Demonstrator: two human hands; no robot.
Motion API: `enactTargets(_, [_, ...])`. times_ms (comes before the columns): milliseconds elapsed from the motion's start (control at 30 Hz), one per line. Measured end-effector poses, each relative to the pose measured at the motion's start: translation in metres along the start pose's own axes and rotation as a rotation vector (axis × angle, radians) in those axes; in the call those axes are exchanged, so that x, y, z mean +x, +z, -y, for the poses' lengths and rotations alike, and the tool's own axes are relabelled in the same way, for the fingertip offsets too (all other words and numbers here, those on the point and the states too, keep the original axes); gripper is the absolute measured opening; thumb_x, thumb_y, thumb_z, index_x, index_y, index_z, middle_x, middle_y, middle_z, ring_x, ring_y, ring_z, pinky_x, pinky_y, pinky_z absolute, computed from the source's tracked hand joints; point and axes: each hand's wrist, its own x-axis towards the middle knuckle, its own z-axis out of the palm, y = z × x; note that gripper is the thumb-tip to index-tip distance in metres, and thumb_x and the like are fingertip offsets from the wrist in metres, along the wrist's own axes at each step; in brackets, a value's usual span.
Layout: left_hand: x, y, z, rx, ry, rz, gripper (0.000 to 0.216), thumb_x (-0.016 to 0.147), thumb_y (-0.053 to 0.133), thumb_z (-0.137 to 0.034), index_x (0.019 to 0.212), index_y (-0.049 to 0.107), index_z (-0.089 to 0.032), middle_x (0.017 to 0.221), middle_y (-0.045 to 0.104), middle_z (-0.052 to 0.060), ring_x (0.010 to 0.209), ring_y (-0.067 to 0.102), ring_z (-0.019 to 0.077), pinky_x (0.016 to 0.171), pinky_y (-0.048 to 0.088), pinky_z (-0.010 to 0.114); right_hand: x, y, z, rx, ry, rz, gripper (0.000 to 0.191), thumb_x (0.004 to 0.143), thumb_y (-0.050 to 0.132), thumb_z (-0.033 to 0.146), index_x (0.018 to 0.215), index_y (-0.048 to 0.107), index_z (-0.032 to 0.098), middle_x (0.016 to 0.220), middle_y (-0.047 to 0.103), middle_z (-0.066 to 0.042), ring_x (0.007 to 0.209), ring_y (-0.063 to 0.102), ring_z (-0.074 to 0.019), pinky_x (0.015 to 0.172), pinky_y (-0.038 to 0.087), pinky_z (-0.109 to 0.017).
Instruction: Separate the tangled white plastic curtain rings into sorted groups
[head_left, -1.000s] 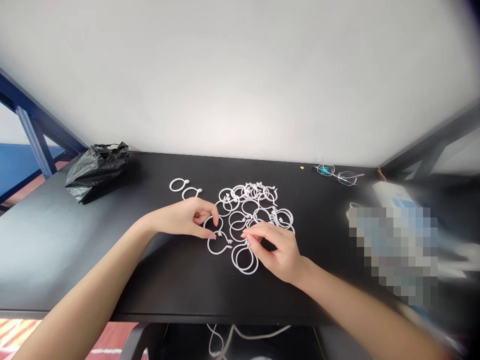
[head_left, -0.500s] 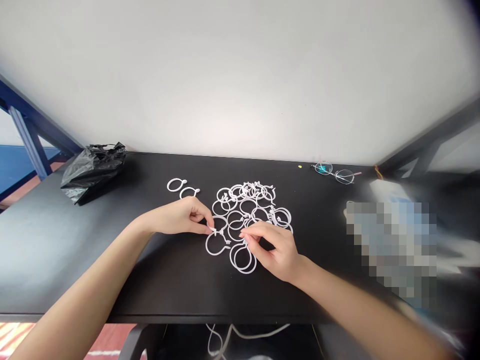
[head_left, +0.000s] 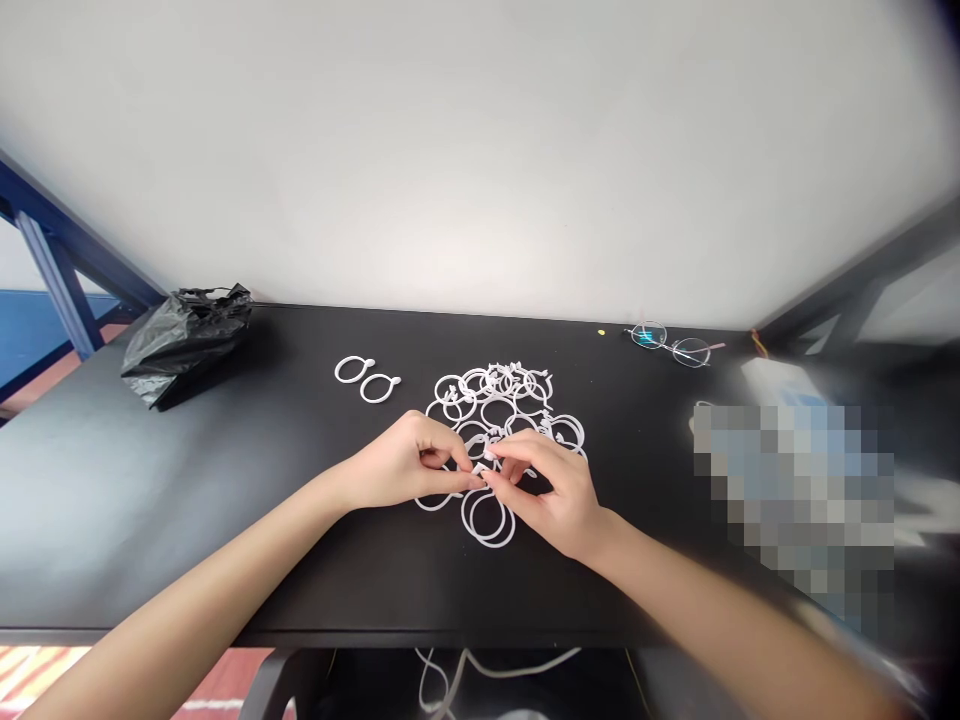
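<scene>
A heap of several white plastic rings (head_left: 504, 400) with small clips lies on the black table (head_left: 315, 500). My left hand (head_left: 409, 468) and my right hand (head_left: 551, 490) meet at the near edge of the heap. Both pinch the clip end of one white ring (head_left: 484, 466) between thumb and fingertips. More white rings (head_left: 487, 520) lie right under my hands. Two separate white rings (head_left: 366, 378) rest side by side to the left of the heap.
A crumpled black plastic bag (head_left: 184, 338) sits at the table's far left. A pair of glasses (head_left: 671, 346) lies at the far right by the wall, near a blurred-out patch (head_left: 795, 480). Blue metal bars (head_left: 52, 270) rise at the left. Cables (head_left: 465, 672) hang below the front edge.
My left hand has moved right from the left side of the heap to meet my right hand. Both now pinch the same ring's clip end. My right hand has barely shifted.
</scene>
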Motion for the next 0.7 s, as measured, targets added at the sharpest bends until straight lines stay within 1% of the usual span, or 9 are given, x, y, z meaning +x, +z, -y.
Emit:
enactTargets(100, [0.0,0.0011,-0.0004,0.041,0.009,-0.003,0.025,0.085,0.068,-0.037,0.073,0.072,-0.016,0.052,0.023,-0.008,0.05,0.022,0.0078,0.048,0.022,0.026,0.0001,0.0004,-0.0011,-0.006,-0.005,-0.003,0.016,0.087,0.065,0.013,0.102,0.065,0.018,0.083,0.068,-0.004,0.061,0.062,-0.0108,0.053,0.058,-0.023])
enactTargets(233, [-0.0003,0.0029,-0.0007,0.069,0.006,-0.004,0.023,0.086,0.066,-0.035,0.074,0.072,-0.016,0.052,0.031,-0.007,0.05,0.025,0.0078,0.049,0.024,0.025,0.0006,0.0011,-0.0022,-0.01,0.008,-0.01,0.013,0.087,0.066,0.014,0.099,0.066,0.018,0.082,0.068,-0.005,0.062,0.062,-0.0118,0.053,0.058,-0.024])
enactTargets(367, [0.0003,0.0042,-0.0005,0.095,0.047,-0.096,0.027,0.083,0.071,-0.04,0.07,0.068,-0.016,0.055,0.042,-0.005,0.051,0.032,0.008,0.049,0.029,0.023,0.002,0.0007,-0.0012,-0.017,0.008,-0.014,0.011,0.09,0.06,0.013,0.096,0.066,0.019,0.082,0.069,-0.005,0.065,0.064,-0.0123,0.053,0.057,-0.022])
enactTargets(433, [0.0008,0.0043,-0.0011,0.084,0.062,-0.155,0.03,0.079,0.074,-0.041,0.069,0.063,-0.016,0.066,0.051,-0.002,0.053,0.036,0.0074,0.049,0.034,0.022,0.0029,0.0002,-0.0001,-0.025,-0.005,-0.03,0.011,0.09,0.059,0.012,0.094,0.066,0.019,0.081,0.069,-0.004,0.066,0.064,-0.0127,0.052,0.056,-0.022])
enactTargets(500, [0.001,0.004,-0.0025,0.081,0.08,-0.201,0.031,0.074,0.079,-0.04,0.073,0.06,-0.016,0.088,0.06,0.004,0.057,0.041,0.0074,0.049,0.039,0.021,0.0036,-0.0001,0.0009,-0.033,-0.014,-0.04,0.011,0.09,0.059,0.012,0.094,0.066,0.02,0.08,0.069,-0.004,0.067,0.065,-0.0134,0.052,0.055,-0.023])
enactTargets(533, [0.001,0.0038,-0.0032,0.087,0.089,-0.218,0.032,0.071,0.081,-0.04,0.077,0.059,-0.017,0.1,0.06,0.007,0.062,0.046,0.0086,0.05,0.042,0.021,0.0039,-0.0001,0.0013,-0.036,-0.016,-0.042,0.012,0.09,0.059,0.011,0.094,0.066,0.02,0.08,0.069,-0.004,0.067,0.065,-0.0137,0.051,0.055,-0.023])
enactTargets(600, [0.0007,0.0036,-0.004,0.097,0.113,-0.23,0.036,0.069,0.083,-0.038,0.086,0.058,-0.019,0.119,0.058,0.011,0.08,0.056,0.0144,0.053,0.046,0.022,0.0041,-0.0001,0.0015,-0.041,-0.017,-0.046,0.013,0.09,0.059,0.01,0.094,0.065,0.021,0.081,0.069,-0.004,0.067,0.064,-0.014,0.051,0.054,-0.023])
enactTargets(633, [0.0005,0.0036,-0.0039,0.096,0.125,-0.226,0.038,0.07,0.083,-0.037,0.091,0.057,-0.019,0.122,0.057,0.012,0.089,0.058,0.0177,0.056,0.049,0.023,0.0041,0.0,0.0014,-0.042,-0.019,-0.049,0.013,0.09,0.058,0.01,0.094,0.065,0.02,0.081,0.069,-0.004,0.067,0.064,-0.0139,0.051,0.054,-0.024])
enactTargets(700, [0.0,0.0039,-0.0027,0.095,0.139,-0.211,0.04,0.073,0.081,-0.033,0.103,0.057,-0.02,0.119,0.061,0.01,0.101,0.059,0.021,0.067,0.053,0.026,0.0039,0.0002,0.0009,-0.042,-0.027,-0.059,0.014,0.09,0.058,0.009,0.094,0.064,0.02,0.082,0.069,-0.005,0.069,0.065,-0.0138,0.053,0.054,-0.023])
